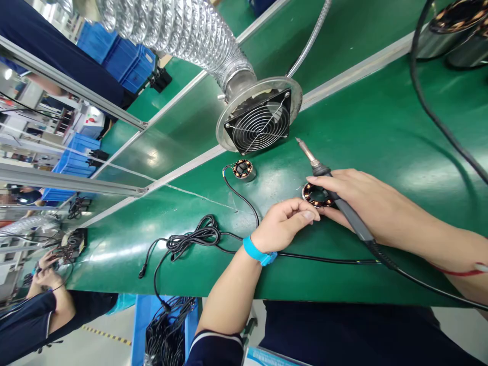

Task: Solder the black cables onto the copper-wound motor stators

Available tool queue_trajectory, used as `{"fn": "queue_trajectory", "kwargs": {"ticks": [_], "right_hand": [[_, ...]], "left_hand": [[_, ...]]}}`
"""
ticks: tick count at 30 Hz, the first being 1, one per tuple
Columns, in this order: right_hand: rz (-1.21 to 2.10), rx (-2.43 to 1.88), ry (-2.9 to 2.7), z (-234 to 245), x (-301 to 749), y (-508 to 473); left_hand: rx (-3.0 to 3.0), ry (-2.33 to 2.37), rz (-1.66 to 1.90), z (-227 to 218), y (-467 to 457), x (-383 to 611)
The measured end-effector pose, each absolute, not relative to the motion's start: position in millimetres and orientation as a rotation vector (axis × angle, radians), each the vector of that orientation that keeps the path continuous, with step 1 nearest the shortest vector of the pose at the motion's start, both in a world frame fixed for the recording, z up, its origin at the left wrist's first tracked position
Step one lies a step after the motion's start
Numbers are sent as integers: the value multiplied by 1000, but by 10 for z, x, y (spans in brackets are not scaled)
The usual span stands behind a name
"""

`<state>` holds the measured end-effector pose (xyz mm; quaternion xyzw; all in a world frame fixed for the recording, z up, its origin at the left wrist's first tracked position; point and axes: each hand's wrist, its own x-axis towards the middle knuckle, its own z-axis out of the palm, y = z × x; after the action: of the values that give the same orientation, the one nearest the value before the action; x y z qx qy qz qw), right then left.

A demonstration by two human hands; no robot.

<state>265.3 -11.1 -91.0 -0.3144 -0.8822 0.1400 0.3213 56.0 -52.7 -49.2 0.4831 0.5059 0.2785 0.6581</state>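
A soldering iron rests in my right hand, its bare tip pointing up and left, away from my fingers. Below its handle is a small ring-shaped motor stator with copper windings, partly covered by my hands. My left hand, with a blue wrist strap, closes its fingers at the stator's lower edge. Fingers of my right hand also reach the stator's side. A second stator stands to the left, joined to a black cable that passes behind my left hand.
A fume fan on a silver duct hangs over the green bench. A coiled black cord lies at left. Larger stators stand at upper right. A blue bin holds cables below the edge. A co-worker's hands are far left.
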Motion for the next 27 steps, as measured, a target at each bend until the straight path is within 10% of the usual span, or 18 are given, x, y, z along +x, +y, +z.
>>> {"fn": "queue_trajectory", "kwargs": {"ticks": [12,27], "right_hand": [[543,-898,-2166,-912,2954,11],[1047,-878,-1622,-631,2721,-219]], "left_hand": [[1992,1054,-217,-354,-840,877],[918,1314,700,-328,-679,700]]}}
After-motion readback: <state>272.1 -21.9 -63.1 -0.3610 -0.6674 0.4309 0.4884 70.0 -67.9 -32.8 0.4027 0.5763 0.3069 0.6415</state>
